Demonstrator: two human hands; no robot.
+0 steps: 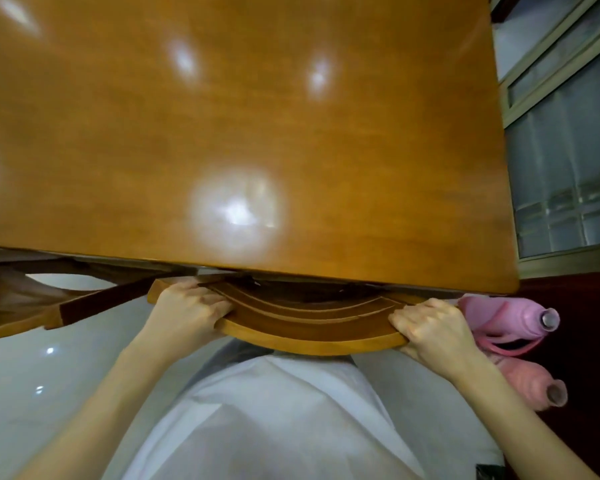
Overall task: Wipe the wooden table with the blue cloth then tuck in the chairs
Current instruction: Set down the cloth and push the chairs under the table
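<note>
Your left hand is clamped on the left end of the curved top rail of the chair, fingers curled over the rail's far edge. Your right hand is clamped on the right end in the same manner. The rail's full span lies between the two hands.

Two pink containers lie just beside the right hand, below the table corner; the upper one carries a loop handle. A second chair sits to the left of the left hand. Whether it touches the held chair cannot be told. Glass panels in frames run along the table's right side. A white garment hangs directly below the rail, above a glossy floor.

The chair back stands just at the near edge of the wooden table, its forward part hidden beneath the top. The tabletop fills the view beyond both hands.
</note>
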